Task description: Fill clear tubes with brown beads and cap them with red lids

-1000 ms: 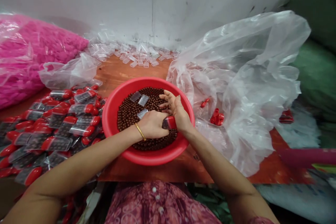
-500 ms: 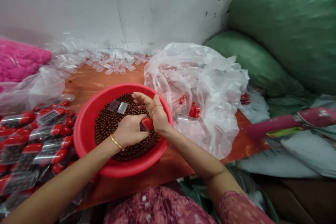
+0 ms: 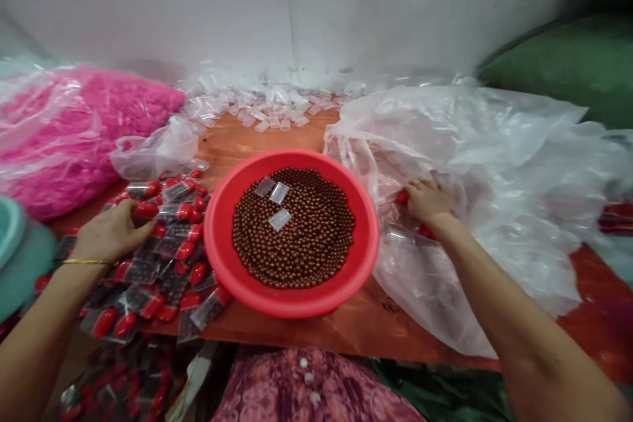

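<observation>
A red basin [image 3: 217, 237] of small brown beads [image 3: 306, 237] stands in the middle of the orange table, with three clear little tubes [image 3: 279, 218] lying on the beads. My left hand [image 3: 109, 232] rests on the pile of bead-filled, red-capped tubes [image 3: 173, 244] left of the basin. Its fingers curl on one red-capped tube [image 3: 146, 210] at the top of the pile. My right hand [image 3: 426, 201] reaches into the big clear plastic bag [image 3: 494, 165] right of the basin, fingers closed around a red cap [image 3: 401, 196].
A clear bag of pink pieces [image 3: 74, 125] lies at the far left, with a crumpled clear bag [image 3: 158, 145] beside it. Several empty clear tubes [image 3: 267, 112] lie along the back wall. Green sacks [image 3: 568, 66] are piled at the right. A teal rim [image 3: 14, 244] shows at the left edge.
Both hands have left the basin. My left hand carried the red-capped tube left onto the pile, and my right hand moved right into the clear bag. The camera swung right, then back.
</observation>
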Demonstrator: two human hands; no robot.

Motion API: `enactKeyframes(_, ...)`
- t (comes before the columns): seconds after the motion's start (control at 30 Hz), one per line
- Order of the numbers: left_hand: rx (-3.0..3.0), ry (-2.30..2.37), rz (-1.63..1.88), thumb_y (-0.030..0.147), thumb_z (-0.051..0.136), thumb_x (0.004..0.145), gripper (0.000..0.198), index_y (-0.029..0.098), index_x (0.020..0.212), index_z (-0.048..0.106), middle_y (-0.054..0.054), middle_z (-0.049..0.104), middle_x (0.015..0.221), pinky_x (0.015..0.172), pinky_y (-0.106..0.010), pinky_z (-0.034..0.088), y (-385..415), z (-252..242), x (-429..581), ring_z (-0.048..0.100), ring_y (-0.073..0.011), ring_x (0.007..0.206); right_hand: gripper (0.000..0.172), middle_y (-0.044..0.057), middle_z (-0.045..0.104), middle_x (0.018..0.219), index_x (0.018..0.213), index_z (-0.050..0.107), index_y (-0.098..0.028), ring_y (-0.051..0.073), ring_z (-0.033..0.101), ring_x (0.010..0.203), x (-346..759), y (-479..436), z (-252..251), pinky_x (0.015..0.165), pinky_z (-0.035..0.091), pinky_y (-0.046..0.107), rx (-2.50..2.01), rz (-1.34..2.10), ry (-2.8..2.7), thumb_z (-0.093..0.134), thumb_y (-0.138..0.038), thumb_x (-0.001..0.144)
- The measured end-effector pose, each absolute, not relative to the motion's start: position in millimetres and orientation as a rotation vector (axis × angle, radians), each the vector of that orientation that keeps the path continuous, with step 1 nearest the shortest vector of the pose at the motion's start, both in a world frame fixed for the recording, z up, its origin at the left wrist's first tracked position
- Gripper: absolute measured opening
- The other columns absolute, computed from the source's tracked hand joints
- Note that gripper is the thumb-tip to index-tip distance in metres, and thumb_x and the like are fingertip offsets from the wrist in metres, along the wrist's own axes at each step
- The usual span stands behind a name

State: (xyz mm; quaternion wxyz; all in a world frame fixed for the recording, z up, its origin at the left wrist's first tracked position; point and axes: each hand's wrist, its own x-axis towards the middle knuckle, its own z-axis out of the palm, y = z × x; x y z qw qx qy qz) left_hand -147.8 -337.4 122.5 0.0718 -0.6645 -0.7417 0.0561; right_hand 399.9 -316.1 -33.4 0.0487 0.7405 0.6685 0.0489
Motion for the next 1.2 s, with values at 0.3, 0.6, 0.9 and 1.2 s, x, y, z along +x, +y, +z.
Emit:
enactKeyframes(0.3,-2.677,-1.541,0.215,0.033,0.04,0.087,0.029,0.017,0.093,0.064,-0.006,0.066,0.096,0.082,-0.03,0.045,-324.4,102.5,-13.9,0.059,-0.0189,0.093,0.029,0.019,0.06,0.084,0.102,0.056,-0.005,0.023,0.057,0.079,371.1,-336.2,-11.3,0.077,0.036,0.038,2.529,0.018,1.927,0.037,-0.016,0.084)
enactKeyframes(0.6,-2.863,-0.725,0.73,0.015,0.037,0.087,0.036,0.022,0.117,0.054,-0.012,0.059,0.105,0.069,-0.03,0.046,-282.6,41.1,30.9,0.061,-0.0217,0.09,0.009,-0.004,0.046,0.057,0.079,0.052,-0.02,0.011,0.042,0.05,304.3,-397.1,20.7,0.05,0.036,0.024,3.207,-1.357,2.583,0.051,-0.025,0.072)
enactKeyframes(0.9,-2.855,-0.723,0.713,0.026,0.055,0.079,0.038,0.015,0.115,0.053,-0.013,0.059,0.108,0.076,-0.031,0.045,-290.3,49.0,24.5,0.059,-0.0232,0.095,0.013,-0.003,0.046,0.064,0.09,0.056,-0.02,0.009,0.041,0.055,241.5,-393.4,17.8,0.052,0.035,0.022,2.554,-1.816,2.953,0.049,-0.027,0.082)
enactKeyframes(1.2,-2.959,-0.899,0.664,0.013,0.042,0.083,0.026,0.008,0.086,0.066,-0.018,0.066,0.09,0.065,-0.03,0.046,-308.4,33.1,45.8,0.063,-0.0233,0.085,0.027,-0.003,0.048,0.049,0.096,0.06,-0.023,0.014,0.044,0.043,246.1,-398.2,23.1,0.045,0.029,0.025,2.45,-0.95,2.771,0.047,-0.037,0.077)
